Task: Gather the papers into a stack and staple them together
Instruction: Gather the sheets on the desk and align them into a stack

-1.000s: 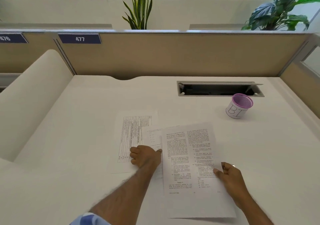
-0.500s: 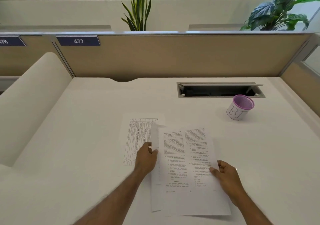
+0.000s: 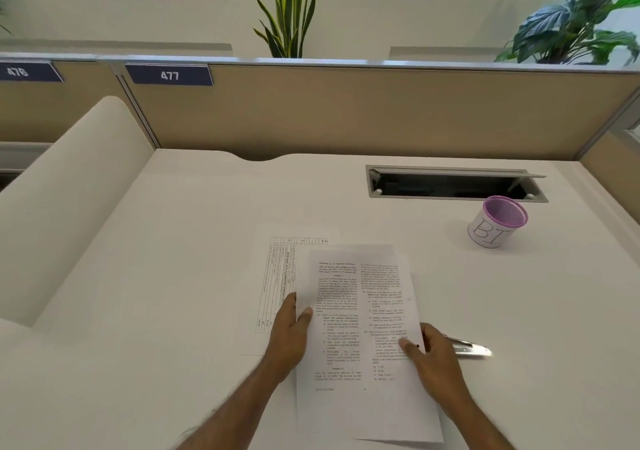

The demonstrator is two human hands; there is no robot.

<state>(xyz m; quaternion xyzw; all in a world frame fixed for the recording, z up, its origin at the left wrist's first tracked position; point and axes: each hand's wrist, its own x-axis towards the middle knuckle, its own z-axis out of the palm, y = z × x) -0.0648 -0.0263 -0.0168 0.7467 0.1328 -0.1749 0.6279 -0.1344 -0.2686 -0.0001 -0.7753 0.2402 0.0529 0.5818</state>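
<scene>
A printed sheet of two-column text (image 3: 360, 314) is on top of a small stack, with another sheet's edges showing behind it at the top and bottom. My left hand (image 3: 289, 337) grips the stack's left edge, thumb on top. My right hand (image 3: 433, 359) pinches the right edge, thumb on the text. A sheet with a printed table (image 3: 277, 276) lies flat on the white desk (image 3: 173, 276), partly under the stack's left side. A shiny silver elongated object (image 3: 467, 348), perhaps a stapler, lies just right of my right hand, partly hidden by it.
A white cup with a purple mesh rim marked "BI" (image 3: 495, 222) stands at the right rear. Behind it is an open cable slot (image 3: 450, 184). A beige partition (image 3: 346, 113) closes the back, and a curved white divider (image 3: 69, 190) rises on the left.
My left hand left the table sheet and took the stack's left edge. A smaller sheet went behind the text sheet. The stack shifted left, and the silver object came into view.
</scene>
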